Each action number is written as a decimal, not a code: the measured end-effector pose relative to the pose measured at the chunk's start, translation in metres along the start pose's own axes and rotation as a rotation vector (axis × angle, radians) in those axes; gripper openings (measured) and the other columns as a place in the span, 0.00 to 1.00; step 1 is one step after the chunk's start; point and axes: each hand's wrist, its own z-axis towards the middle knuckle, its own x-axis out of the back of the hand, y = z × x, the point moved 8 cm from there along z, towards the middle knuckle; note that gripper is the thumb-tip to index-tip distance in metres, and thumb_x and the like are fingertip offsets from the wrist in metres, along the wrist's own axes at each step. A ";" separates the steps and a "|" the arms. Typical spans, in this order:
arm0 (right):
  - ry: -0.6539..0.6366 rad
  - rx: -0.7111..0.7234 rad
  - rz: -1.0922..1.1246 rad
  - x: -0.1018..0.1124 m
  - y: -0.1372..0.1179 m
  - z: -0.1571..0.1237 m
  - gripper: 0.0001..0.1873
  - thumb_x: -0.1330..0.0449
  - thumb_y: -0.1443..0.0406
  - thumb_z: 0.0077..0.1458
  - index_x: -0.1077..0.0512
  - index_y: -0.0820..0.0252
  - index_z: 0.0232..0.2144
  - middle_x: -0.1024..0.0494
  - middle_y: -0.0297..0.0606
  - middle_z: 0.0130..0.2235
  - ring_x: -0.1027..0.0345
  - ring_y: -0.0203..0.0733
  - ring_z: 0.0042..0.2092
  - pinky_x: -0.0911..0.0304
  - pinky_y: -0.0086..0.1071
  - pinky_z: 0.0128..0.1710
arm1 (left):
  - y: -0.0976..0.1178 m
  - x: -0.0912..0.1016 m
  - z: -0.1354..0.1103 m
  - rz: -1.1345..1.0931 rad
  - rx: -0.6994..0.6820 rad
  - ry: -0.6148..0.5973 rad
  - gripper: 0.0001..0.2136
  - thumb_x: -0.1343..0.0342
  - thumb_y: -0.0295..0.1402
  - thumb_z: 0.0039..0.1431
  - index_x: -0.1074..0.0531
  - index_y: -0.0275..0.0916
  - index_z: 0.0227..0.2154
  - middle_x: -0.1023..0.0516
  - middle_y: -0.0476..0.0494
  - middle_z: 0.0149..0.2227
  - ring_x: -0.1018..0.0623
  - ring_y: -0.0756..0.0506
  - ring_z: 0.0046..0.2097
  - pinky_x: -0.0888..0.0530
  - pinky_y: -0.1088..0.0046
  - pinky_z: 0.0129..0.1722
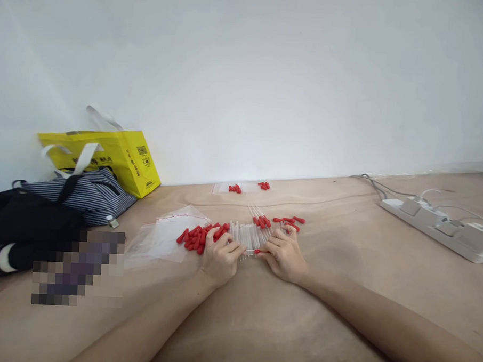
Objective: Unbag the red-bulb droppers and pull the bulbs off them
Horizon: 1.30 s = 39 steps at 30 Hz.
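My left hand (220,256) and my right hand (283,253) rest close together on a tan table (340,292), fingers curled. Between them they pinch a clear dropper tube with a red bulb (258,251). Just beyond the fingers lies a row of clear tubes (249,234). A heap of red rubber bulbs (199,235) sits by my left hand, and a few more red bulbs (288,221) lie past my right hand.
Clear zip bags (165,236) lie left of the heap. Another bag with red bulbs (245,187) sits near the wall. A yellow tote (118,157), a striped bag (84,193) and dark cloth stand far left. A white power strip (439,227) with cables lies right.
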 end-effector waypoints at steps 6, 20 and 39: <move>0.082 -0.118 -0.046 0.017 0.028 -0.005 0.12 0.47 0.62 0.53 0.31 0.58 0.22 0.29 0.32 0.23 0.41 0.36 0.32 0.58 0.38 0.45 | -0.022 0.008 -0.007 0.013 0.107 0.043 0.08 0.51 0.29 0.55 0.29 0.42 0.24 0.24 0.52 0.23 0.29 0.48 0.31 0.43 0.58 0.45; -0.176 -0.896 -0.120 0.004 0.144 -0.003 0.13 0.49 0.55 0.50 0.28 0.55 0.27 0.24 0.37 0.31 0.37 0.46 0.40 0.57 0.44 0.45 | -0.063 -0.045 0.017 -0.259 0.654 -0.451 0.07 0.51 0.29 0.50 0.29 0.38 0.22 0.24 0.49 0.23 0.26 0.49 0.27 0.34 0.76 0.26; -0.453 -0.848 -0.116 -0.027 0.124 0.031 0.18 0.45 0.49 0.43 0.27 0.56 0.23 0.25 0.38 0.29 0.34 0.46 0.38 0.54 0.47 0.45 | -0.051 -0.045 0.019 -0.084 0.563 -0.387 0.06 0.52 0.33 0.52 0.33 0.37 0.29 0.28 0.47 0.20 0.27 0.45 0.26 0.35 0.72 0.26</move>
